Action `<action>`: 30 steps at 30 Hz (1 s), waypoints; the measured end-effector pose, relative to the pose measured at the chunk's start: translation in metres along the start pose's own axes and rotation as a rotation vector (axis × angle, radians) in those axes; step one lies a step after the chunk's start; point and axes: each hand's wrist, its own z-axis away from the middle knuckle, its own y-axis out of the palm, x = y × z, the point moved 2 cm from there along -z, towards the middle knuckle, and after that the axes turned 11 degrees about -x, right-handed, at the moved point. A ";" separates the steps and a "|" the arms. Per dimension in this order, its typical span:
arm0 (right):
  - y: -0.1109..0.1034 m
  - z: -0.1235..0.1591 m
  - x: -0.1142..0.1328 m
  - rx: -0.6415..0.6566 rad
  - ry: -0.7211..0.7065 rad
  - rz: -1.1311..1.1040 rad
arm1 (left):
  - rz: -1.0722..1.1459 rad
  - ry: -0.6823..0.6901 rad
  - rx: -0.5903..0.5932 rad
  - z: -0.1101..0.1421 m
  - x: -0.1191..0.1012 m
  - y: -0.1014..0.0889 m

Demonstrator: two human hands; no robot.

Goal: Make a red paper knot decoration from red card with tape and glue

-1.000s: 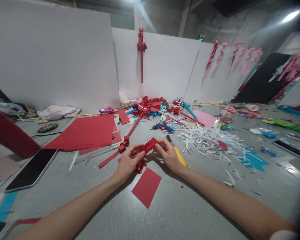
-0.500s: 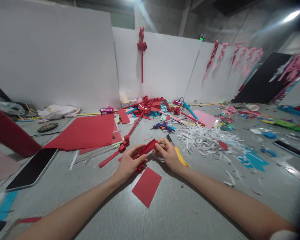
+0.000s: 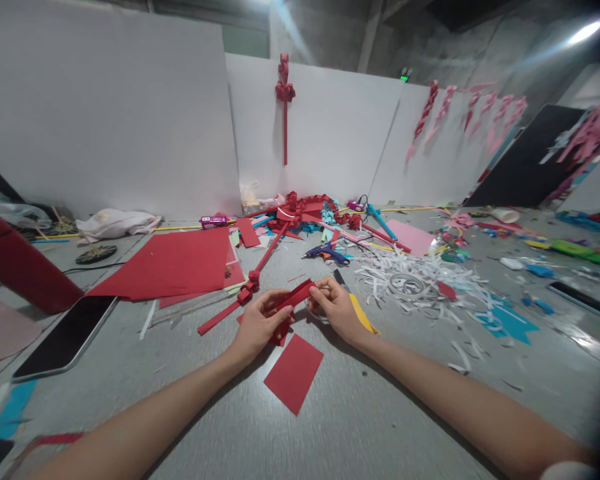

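Note:
A folded strip of red paper point(image 3: 299, 293) is held between my two hands, a little above the table. My left hand point(image 3: 260, 320) is closed on its near left end, fingers along one side and thumb on the other. The far right end is pinched by the fingertips of my right hand point(image 3: 334, 307). More red paper point(image 3: 281, 331) shows beneath my left hand, partly hidden by it. A flat red paper rectangle point(image 3: 294, 375) lies just in front. Beyond my left hand rests a red paper rod with a knot point(image 3: 250, 287).
A yellow-handled cutter point(image 3: 363, 315) lies beside my right hand. Farther back sit a blue glue gun point(image 3: 326, 253), white paper shreds point(image 3: 380, 273) and a tape roll point(image 3: 406, 285). Large red sheets point(image 3: 175, 263) and a phone point(image 3: 65, 340) are at the left.
The red strip's raised edges sit slightly closer together in my hands. Both hands stay in nearly the same place, and the things around them have not moved.

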 end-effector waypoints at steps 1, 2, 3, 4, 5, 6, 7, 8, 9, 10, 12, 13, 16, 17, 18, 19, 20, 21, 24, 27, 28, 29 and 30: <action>0.000 0.000 0.000 -0.002 -0.004 0.005 | -0.002 0.001 0.000 0.000 0.000 0.000; 0.000 0.000 0.000 -0.005 -0.007 0.007 | -0.003 0.000 0.000 0.000 0.001 0.000; 0.000 0.000 0.001 -0.006 -0.007 0.009 | -0.002 -0.002 0.000 0.000 0.001 0.000; 0.000 0.000 0.001 -0.007 -0.007 0.010 | 0.000 -0.005 -0.001 -0.001 0.002 0.000; 0.000 0.001 0.001 -0.008 -0.008 0.011 | 0.002 -0.009 -0.001 -0.001 0.002 0.000; 0.000 0.001 0.002 -0.007 -0.009 0.014 | 0.004 -0.012 -0.001 -0.001 0.002 0.000; 0.000 0.001 0.002 -0.006 -0.011 0.017 | 0.007 -0.014 -0.001 0.000 0.002 0.000; 0.000 0.001 0.003 -0.007 -0.013 0.018 | 0.008 -0.017 -0.002 0.000 0.002 0.000; 0.000 0.002 0.003 -0.006 -0.013 0.018 | 0.008 -0.020 -0.002 0.000 0.002 0.000; 0.000 0.002 0.003 -0.006 -0.013 0.018 | 0.007 -0.024 -0.003 0.000 0.002 0.000; 0.000 0.002 0.002 -0.009 -0.014 0.019 | 0.010 -0.025 -0.007 0.000 0.002 0.000; 0.000 0.002 0.002 -0.010 -0.014 0.020 | 0.011 -0.024 -0.009 0.000 0.002 0.000; 0.000 0.001 0.001 -0.012 -0.011 0.016 | 0.013 -0.028 -0.007 -0.001 0.004 0.000; 0.000 0.002 0.000 -0.012 -0.011 0.015 | 0.014 -0.031 -0.008 -0.001 0.005 0.000; 0.000 0.002 0.000 -0.010 -0.012 0.019 | 0.014 -0.033 -0.009 -0.002 0.006 0.000; 0.000 0.002 0.000 -0.008 -0.015 0.026 | 0.016 -0.033 -0.012 -0.002 0.007 -0.001; -0.001 0.002 0.000 -0.007 -0.020 0.038 | 0.019 -0.033 -0.014 -0.003 0.008 -0.001; -0.001 0.003 0.000 -0.011 -0.031 0.056 | 0.021 -0.032 -0.016 -0.003 0.009 -0.001; -0.003 0.002 0.003 -0.076 -0.130 0.163 | 0.023 -0.028 -0.013 -0.003 0.010 -0.001; -0.005 0.001 0.006 -0.165 -0.298 0.275 | 0.032 -0.020 -0.006 -0.003 0.009 -0.001; -0.005 0.000 0.007 -0.175 -0.335 0.277 | 0.037 -0.019 -0.003 -0.003 0.009 -0.001; -0.005 0.000 0.007 -0.172 -0.350 0.261 | 0.041 -0.020 -0.001 -0.003 0.009 -0.001; -0.005 -0.001 0.007 -0.158 -0.341 0.234 | 0.043 -0.021 0.002 -0.003 0.009 -0.001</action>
